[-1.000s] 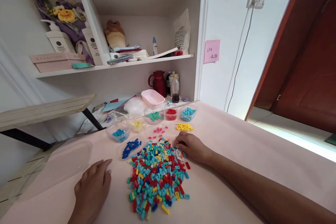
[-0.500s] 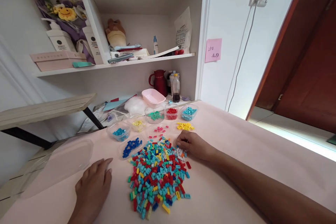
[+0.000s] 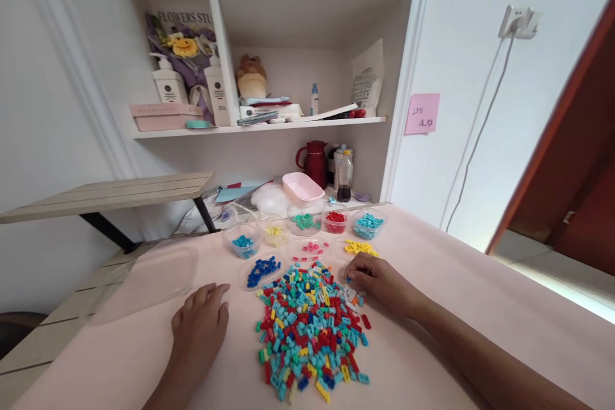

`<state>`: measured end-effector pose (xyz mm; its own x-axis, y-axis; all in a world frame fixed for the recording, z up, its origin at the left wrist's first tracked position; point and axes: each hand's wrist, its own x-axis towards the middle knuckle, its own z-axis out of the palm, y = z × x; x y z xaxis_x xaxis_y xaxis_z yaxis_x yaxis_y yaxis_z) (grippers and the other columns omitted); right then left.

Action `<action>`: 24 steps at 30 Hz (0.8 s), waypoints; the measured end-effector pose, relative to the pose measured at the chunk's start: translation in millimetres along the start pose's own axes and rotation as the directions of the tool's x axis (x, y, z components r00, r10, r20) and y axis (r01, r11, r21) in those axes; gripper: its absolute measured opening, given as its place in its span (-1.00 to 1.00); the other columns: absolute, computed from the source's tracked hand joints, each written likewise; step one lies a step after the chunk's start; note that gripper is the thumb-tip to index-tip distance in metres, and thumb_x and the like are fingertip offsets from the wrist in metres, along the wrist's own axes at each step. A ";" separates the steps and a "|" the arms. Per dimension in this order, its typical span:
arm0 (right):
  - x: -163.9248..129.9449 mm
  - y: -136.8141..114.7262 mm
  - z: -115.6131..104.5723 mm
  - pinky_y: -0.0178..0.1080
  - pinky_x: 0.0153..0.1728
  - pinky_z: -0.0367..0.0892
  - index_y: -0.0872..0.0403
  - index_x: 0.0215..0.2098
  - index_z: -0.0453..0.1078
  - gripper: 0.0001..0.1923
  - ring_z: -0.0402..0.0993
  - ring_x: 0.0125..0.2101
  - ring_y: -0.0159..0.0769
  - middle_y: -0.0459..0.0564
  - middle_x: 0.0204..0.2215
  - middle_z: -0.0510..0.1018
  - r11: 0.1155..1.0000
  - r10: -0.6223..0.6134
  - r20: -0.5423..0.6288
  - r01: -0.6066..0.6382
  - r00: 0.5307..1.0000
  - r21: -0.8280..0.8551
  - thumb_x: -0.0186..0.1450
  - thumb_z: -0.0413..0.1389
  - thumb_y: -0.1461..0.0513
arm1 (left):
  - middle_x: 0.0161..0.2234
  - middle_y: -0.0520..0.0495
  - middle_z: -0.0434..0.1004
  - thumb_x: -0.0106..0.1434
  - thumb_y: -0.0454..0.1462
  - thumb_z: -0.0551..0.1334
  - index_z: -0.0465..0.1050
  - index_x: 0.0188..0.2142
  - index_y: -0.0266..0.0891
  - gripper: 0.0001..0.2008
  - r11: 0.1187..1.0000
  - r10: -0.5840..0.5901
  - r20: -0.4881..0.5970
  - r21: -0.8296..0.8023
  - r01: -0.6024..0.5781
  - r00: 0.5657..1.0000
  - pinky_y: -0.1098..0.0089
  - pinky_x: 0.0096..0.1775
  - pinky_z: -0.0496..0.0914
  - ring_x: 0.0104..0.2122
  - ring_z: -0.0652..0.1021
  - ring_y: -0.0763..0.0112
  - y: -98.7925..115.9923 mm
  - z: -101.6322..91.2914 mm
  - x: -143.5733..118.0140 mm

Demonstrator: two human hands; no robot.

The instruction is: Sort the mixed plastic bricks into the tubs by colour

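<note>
A heap of small toy bricks (image 3: 312, 327) in many colours lies on the pink-covered table. At its upper right edge, my right hand (image 3: 379, 278) has its thumb and fingers pinched together, with a bit of a blue brick (image 3: 348, 279) showing at the fingertips. White bricks (image 3: 350, 295) lie just below those fingers. My left hand (image 3: 199, 320) rests palm down left of the heap, fingers stretched out, holding nothing. Beyond the heap are dark blue bricks (image 3: 262, 271), pink bricks (image 3: 312, 248) and yellow bricks (image 3: 359, 247) on shallow clear lids or trays.
Farther back, clear tubs hold blue bricks (image 3: 243, 242), pale yellow bricks (image 3: 273, 231), green bricks (image 3: 303, 221), red bricks (image 3: 335, 221) and turquoise bricks (image 3: 369, 224). Behind them stand a pink basin (image 3: 303, 188), a red jug (image 3: 315, 163) and a bottle (image 3: 344, 176). A large clear lid (image 3: 163, 275) lies at left.
The camera has turned left and up, so the scene sits farther right in view. Both hands keep nearly the same places around the heap, the right still pinched.
</note>
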<state>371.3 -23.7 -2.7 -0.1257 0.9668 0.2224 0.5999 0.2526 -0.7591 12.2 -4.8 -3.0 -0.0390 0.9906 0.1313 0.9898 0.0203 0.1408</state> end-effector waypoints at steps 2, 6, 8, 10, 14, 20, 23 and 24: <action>0.4 1.8 -2.0 -0.24 -0.32 0.32 0.08 -0.46 0.41 -0.75 0.41 -0.38 -0.26 -0.01 -0.39 0.49 1.000 0.008 -0.033 -0.009 0.999 -0.015 0.28 0.00 0.15 | 0.20 -0.06 0.30 0.33 -0.28 -0.10 0.35 0.13 -0.04 -0.55 1.000 0.003 -0.017 -0.029 -0.004 1.000 0.11 0.14 0.09 0.19 0.24 0.24 -0.4 0.8 -2.3; 4.6 -0.8 -6.7 -0.20 -0.27 0.31 0.06 -0.42 0.44 -0.76 0.42 -0.29 -0.19 0.01 -0.33 0.52 1.000 0.001 -0.080 -0.003 0.997 -0.025 0.26 0.04 0.10 | 0.16 -0.10 0.35 0.30 -0.31 -0.05 0.38 0.10 -0.06 -0.56 0.996 0.018 -0.059 -0.087 -0.023 0.998 0.13 0.13 0.08 0.17 0.27 0.25 -1.3 3.2 -6.1; 11.3 -6.7 -4.8 -0.21 -0.27 0.32 0.06 -0.42 0.45 -0.76 0.42 -0.30 -0.19 0.01 -0.34 0.52 1.000 -0.014 -0.052 0.012 0.999 -0.029 0.25 0.06 0.09 | 0.13 -0.10 0.37 0.29 -0.31 -0.04 0.41 0.07 -0.07 -0.57 0.993 0.021 -0.082 -0.110 -0.030 0.996 0.15 0.13 0.08 0.15 0.29 0.26 -1.7 5.2 -6.6; 22.2 -15.5 2.8 -0.21 -0.29 0.32 0.07 -0.42 0.45 -0.78 0.42 -0.32 -0.21 0.00 -0.36 0.52 0.998 -0.043 -0.011 0.043 0.999 -0.039 0.23 0.08 0.11 | 0.11 -0.09 0.40 0.27 -0.32 -0.02 0.42 0.05 -0.07 -0.58 0.991 0.020 -0.103 -0.130 -0.033 0.994 0.16 0.12 0.08 0.13 0.30 0.27 -2.2 7.7 -6.6; 53.1 -39.5 31.2 -0.22 -0.32 0.31 0.08 -0.43 0.47 -0.83 0.42 -0.36 -0.23 0.00 -0.38 0.52 0.989 -0.121 0.048 0.125 0.991 -0.075 0.19 0.09 0.16 | 0.07 -0.07 0.43 0.26 -0.33 -0.01 0.45 0.02 -0.05 -0.58 0.986 0.019 -0.143 -0.162 -0.042 0.990 0.17 0.11 0.08 0.11 0.32 0.28 -3.5 12.1 -8.1; 98.2 -71.8 73.3 -0.20 -0.31 0.31 0.09 -0.49 0.48 -0.80 0.43 -0.37 -0.22 0.01 -0.45 0.51 0.971 -0.210 0.029 0.212 0.977 -0.111 0.17 0.05 0.20 | 0.06 -0.10 0.45 0.25 -0.34 0.01 0.46 0.01 -0.06 -0.59 0.982 0.008 -0.171 -0.185 -0.040 0.985 0.17 0.10 0.09 0.11 0.33 0.26 -3.0 10.4 -13.5; 109.6 -76.6 84.0 -0.19 -0.29 0.32 0.09 -0.46 0.51 -0.77 0.45 -0.34 -0.19 0.02 -0.41 0.52 0.972 -0.218 0.008 0.217 0.976 -0.093 0.18 0.05 0.16 | 0.05 -0.10 0.45 0.25 -0.33 0.01 0.46 0.01 -0.06 -0.59 0.981 0.011 -0.176 -0.189 -0.045 0.984 0.18 0.10 0.09 0.10 0.34 0.26 -3.0 10.0 -13.7; 110.9 -76.7 85.3 -0.18 -0.27 0.32 0.09 -0.42 0.52 -0.75 0.46 -0.32 -0.18 0.03 -0.39 0.54 0.972 -0.219 0.003 0.218 0.976 -0.086 0.19 0.05 0.14 | 0.06 -0.09 0.44 0.26 -0.32 0.00 0.47 0.00 -0.06 -0.60 0.981 0.013 -0.179 -0.188 -0.047 0.984 0.18 0.10 0.09 0.10 0.34 0.27 -3.4 10.6 -13.4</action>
<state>243.9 67.3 27.9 -0.2561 0.8881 0.3816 0.6237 0.4534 -0.6367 10.8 -16.7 -15.6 -0.0499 0.9505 0.3067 0.9470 -0.0525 0.3168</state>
